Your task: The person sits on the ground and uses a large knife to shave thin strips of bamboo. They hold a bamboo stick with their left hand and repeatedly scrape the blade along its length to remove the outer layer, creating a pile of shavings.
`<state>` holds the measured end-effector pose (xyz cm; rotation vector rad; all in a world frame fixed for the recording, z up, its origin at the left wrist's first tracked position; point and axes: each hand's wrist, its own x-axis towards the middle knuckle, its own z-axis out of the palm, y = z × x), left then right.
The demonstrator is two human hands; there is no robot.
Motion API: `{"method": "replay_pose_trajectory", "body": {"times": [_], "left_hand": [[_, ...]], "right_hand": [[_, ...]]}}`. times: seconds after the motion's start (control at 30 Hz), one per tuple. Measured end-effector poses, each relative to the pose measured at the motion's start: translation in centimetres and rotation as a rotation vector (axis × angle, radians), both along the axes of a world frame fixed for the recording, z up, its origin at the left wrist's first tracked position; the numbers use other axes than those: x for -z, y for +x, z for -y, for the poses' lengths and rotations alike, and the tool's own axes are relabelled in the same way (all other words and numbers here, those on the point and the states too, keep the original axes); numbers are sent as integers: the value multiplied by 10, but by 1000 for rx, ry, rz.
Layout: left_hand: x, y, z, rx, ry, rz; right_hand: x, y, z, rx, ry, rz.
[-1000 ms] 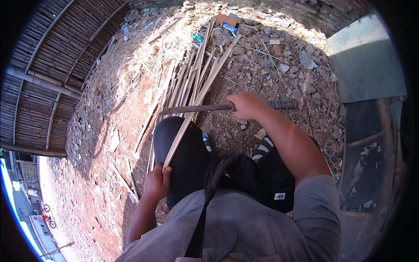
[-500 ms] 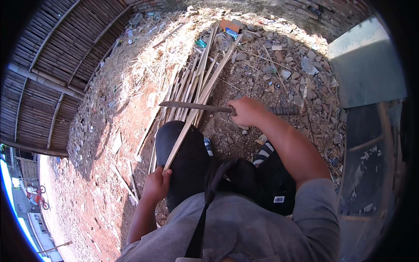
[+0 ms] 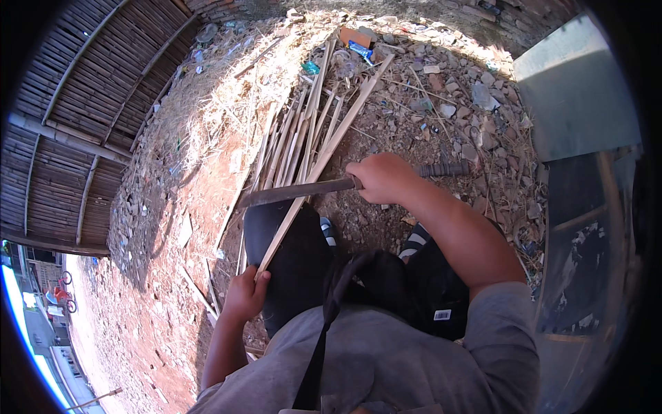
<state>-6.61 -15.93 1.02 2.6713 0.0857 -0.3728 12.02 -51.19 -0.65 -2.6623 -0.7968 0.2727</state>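
My left hand (image 3: 247, 292), beside my left knee, is closed around the near end of a long pale bamboo strip (image 3: 338, 140). The strip slants up and away to the right over my thigh. In my right hand (image 3: 383, 178) is a machete (image 3: 296, 192), gripped where the blade meets its long, dark wrapped handle. The blade points left and crosses the strip just beyond my knee; whether it presses on the strip I cannot tell. Underneath lies a pile of bamboo strips (image 3: 284, 148) on the ground, partly hidden by the blade and my leg.
Rubble and stones (image 3: 483, 131) cover the ground to the right, with straw (image 3: 227, 103) at the far left. A woven bamboo wall (image 3: 89, 76) stands on the left, and a grey-green panel (image 3: 579, 96) on the right. A brick wall (image 3: 538, 27) runs along the back.
The machete has come nearer to me along the strip, and its blade face has turned more into view. The strip's far end has swung slightly right. My left hand keeps its grip.
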Motion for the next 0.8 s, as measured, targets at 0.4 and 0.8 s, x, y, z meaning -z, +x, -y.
{"method": "replay_pose_trajectory", "body": {"times": [0.4,0.8], "left_hand": [[1,0,-6,9,-38,-3],[-4,2,-6,23,-53,-29]], "right_hand": [[1,1,5,64,26,-6],[-2,10,35,214,42,-100]]}}
